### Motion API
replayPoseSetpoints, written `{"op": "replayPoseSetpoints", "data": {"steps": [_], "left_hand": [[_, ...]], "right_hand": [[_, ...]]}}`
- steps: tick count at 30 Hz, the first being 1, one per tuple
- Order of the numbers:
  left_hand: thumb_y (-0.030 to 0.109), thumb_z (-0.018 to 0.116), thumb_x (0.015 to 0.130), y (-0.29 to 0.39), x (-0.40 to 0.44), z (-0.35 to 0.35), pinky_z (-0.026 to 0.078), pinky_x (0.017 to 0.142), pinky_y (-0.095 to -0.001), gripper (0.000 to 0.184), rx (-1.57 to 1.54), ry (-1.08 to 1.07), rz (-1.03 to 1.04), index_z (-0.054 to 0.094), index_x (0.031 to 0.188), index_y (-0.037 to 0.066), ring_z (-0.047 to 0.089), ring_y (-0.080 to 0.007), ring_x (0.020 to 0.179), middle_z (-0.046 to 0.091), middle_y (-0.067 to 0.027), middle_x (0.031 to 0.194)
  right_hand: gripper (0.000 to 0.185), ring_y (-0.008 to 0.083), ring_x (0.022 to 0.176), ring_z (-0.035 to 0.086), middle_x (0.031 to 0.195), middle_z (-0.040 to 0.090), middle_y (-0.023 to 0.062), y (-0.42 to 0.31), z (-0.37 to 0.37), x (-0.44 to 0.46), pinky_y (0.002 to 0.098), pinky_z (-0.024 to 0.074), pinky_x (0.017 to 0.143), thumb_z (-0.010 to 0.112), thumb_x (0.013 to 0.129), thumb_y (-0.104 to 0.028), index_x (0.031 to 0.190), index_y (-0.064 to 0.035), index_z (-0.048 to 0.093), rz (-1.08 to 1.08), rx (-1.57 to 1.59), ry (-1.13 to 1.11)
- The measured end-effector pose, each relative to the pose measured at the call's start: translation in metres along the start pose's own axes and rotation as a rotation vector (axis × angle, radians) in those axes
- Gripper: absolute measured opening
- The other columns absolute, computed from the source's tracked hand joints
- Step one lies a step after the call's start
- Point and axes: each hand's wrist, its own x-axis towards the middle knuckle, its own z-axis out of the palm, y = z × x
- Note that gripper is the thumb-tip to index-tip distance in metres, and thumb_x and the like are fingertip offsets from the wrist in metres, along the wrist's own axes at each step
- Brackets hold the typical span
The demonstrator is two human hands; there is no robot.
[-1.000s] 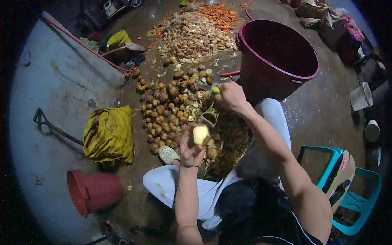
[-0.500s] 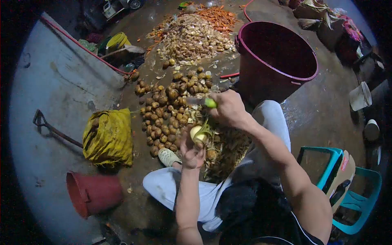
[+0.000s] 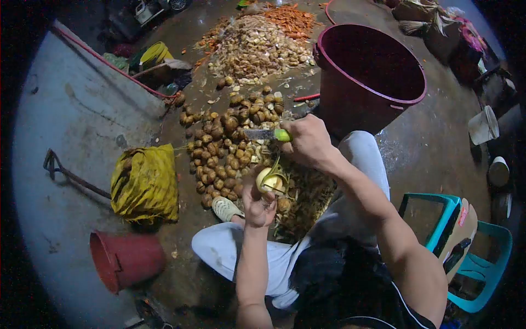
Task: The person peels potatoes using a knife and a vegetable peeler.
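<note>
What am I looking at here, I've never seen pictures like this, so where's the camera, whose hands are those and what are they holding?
There's no machine here, just a person's two bare hands. The camera is worn on that person's head, looking forward and down, so you see roughly what they see.

The left hand holds a pale, rounded, partly peeled vegetable with a loose strip of peel on it. The right hand grips a green-handled metal knife, its blade apart from the vegetable.

On the wet-looking floor lie many round brown vegetables. Beyond them is a heap of pale scraps, near a big dark-red round tub.
</note>
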Motion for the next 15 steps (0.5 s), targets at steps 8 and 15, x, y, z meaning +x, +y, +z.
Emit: {"op": "replayPoseSetpoints", "data": {"steps": [8,15], "left_hand": [[0.015,0.081,0.071,-0.003,0.009,0.007,0.051,0.09,-0.0373,0.066,0.014,0.018,0.165,0.048,0.126,0.0,0.059,-0.0248,0.106,0.058,-0.0136,0.116],[0.024,0.084,0.069,-0.001,0.005,0.008,0.053,0.084,-0.032,0.07,0.065,0.023,0.182,0.048,0.123,-0.003,0.061,-0.0235,0.101,0.06,-0.0132,0.111]], "right_hand": [[0.026,0.0376,0.072,0.065,0.072,0.065,0.0176,0.025,0.019,0.008,0.048,0.0518,0.068,0.07,0.075,-0.033,0.086,-0.0096,0.067,0.108,0.017,-0.057],[0.024,0.0399,0.072,0.062,0.071,0.062,0.02,0.038,0.022,0.01,0.0487,0.05,0.069,0.068,0.07,-0.028,0.085,-0.0086,0.066,0.139,0.017,-0.003]]}}
